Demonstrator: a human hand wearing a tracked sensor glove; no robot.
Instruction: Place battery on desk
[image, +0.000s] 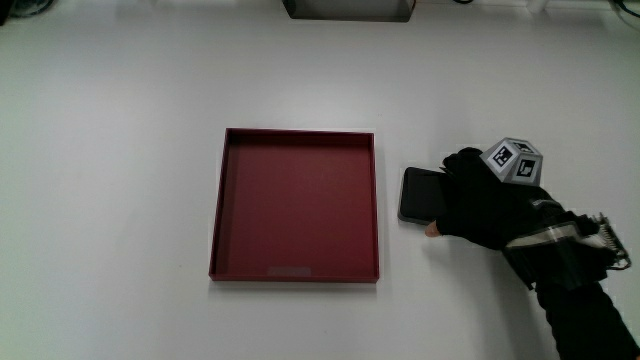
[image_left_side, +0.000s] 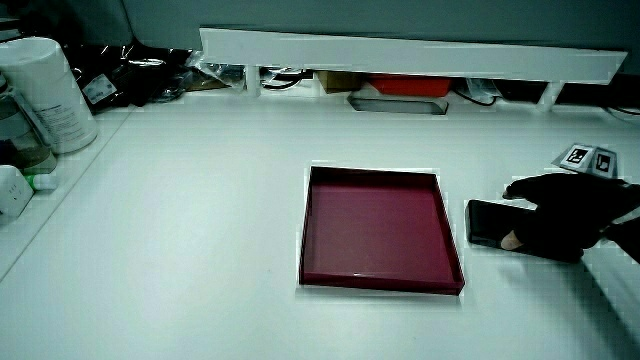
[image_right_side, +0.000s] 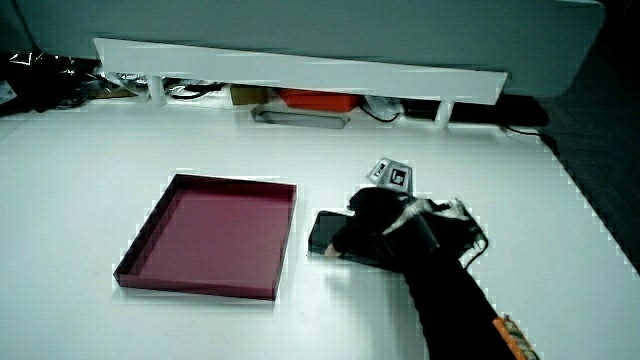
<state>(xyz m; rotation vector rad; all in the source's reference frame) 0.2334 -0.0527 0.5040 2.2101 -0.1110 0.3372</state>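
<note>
A flat black battery (image: 418, 193) lies on the white desk right beside the dark red tray (image: 215, 220), outside it. The gloved hand (image: 480, 205) rests over the battery's end that is away from the tray, fingers curled across one edge and the thumb tip at the edge nearer the person. That end of the battery is hidden under the glove. In both side views the battery (image_left_side: 485, 222) (image_right_side: 325, 230) sits flat on the desk between the tray (image_left_side: 305, 235) (image_right_side: 140, 250) and the hand (image_left_side: 560, 215) (image_right_side: 375, 232). Nothing lies in the tray.
A low white partition (image_left_side: 400, 55) (image_right_side: 300, 65) runs along the table, with a grey box (image_left_side: 398, 104) and cables under it. A white canister (image_left_side: 50, 90) and small items stand at the table's edge, well away from the tray.
</note>
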